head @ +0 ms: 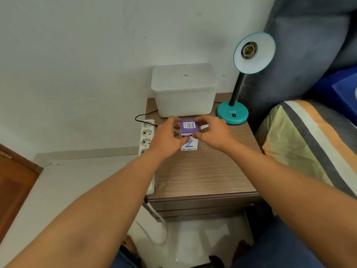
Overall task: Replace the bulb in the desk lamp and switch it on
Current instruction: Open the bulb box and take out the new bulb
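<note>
A purple and white bulb box [189, 132] stands on the wooden bedside table [202, 171]. My left hand [168, 135] grips its left side and my right hand [211, 132] pinches its top right edge, fingers on the flap. The box's end with a barcode faces up and looks closed. The teal desk lamp [232, 113] stands at the table's back right, its shade [254, 53] tilted toward me. Its socket [249, 49] is bare, with no bulb in it. A small black switch [234, 115] sits on the lamp's base.
A white lidded plastic bin [184, 89] stands at the back of the table. A white power strip [146, 136] runs along the table's left edge with a black cable plugged in. A grey headboard and a striped pillow [301, 144] lie to the right.
</note>
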